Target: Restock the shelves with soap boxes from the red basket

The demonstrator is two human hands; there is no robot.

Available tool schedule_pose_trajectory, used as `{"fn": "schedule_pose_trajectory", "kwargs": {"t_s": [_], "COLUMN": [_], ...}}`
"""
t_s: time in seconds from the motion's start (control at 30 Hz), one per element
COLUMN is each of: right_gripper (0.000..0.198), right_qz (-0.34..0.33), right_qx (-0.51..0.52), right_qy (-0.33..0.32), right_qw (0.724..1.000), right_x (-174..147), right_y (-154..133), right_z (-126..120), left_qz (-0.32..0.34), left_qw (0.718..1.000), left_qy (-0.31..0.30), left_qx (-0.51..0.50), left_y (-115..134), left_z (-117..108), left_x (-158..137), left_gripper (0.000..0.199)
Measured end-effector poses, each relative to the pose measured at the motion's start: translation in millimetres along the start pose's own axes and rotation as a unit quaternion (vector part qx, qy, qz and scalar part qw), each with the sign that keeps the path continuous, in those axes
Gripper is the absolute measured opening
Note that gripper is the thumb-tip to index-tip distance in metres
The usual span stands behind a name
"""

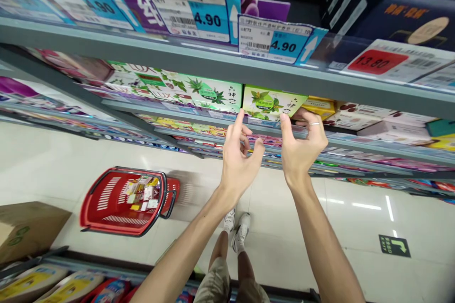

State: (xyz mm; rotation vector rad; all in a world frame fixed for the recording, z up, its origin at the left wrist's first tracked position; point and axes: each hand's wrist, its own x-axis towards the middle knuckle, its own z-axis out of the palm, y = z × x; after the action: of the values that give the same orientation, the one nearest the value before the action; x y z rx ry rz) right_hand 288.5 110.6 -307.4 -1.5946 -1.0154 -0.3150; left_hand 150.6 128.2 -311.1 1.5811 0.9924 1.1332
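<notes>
A pale green box [266, 103] with leaf pictures, perhaps soap, sits at the front of a shelf. My right hand [302, 142], a ring on one finger, grips its right end with the thumb on the front and the fingers around the side. At the box's lower left corner is my left hand [241, 151], thumb and index finger apart and nothing held. Just left of the green box stands another green and white box [211, 92] with an aloe picture. Yellow boxes [319, 106] show behind my right hand.
Price tags [199, 14] line the shelf edge above. On the floor at left stands a red shopping basket [117, 218] holding several small boxes. A cardboard box [31, 227] is at the far left, and packed goods [67, 289] line the lower shelf.
</notes>
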Motion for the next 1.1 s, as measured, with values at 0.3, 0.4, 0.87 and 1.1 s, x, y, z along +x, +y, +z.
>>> {"fn": "schedule_pose_trajectory", "kwargs": {"t_s": [0.3,0.4,0.87,1.1], "right_gripper": [0.018,0.019,0.016,0.017], "right_qz": [-0.004,0.003,-0.007,-0.002], "right_qx": [-0.011,-0.018,-0.020,-0.021], "right_qy": [-0.012,-0.024,-0.027,-0.033], "right_qw": [1.000,1.000,0.999,0.999], "right_x": [-2.3,-2.8,2.4,0.8], "right_y": [1.7,3.4,5.2,2.9], "right_z": [-1.6,-3.6,-5.7,-7.2], "left_qz": [-0.005,0.003,0.008,0.002], "left_qw": [1.000,1.000,0.999,1.000], "left_qy": [-0.009,-0.014,-0.023,-0.021], "left_qx": [0.000,0.005,0.021,0.014], "left_y": [-1.3,-2.2,-8.1,-3.5], "left_z": [-3.6,-3.6,-6.5,-4.9], "left_x": [0.3,0.4,-1.4,-4.8], "left_gripper": [0.071,0.072,0.073,0.070]}}
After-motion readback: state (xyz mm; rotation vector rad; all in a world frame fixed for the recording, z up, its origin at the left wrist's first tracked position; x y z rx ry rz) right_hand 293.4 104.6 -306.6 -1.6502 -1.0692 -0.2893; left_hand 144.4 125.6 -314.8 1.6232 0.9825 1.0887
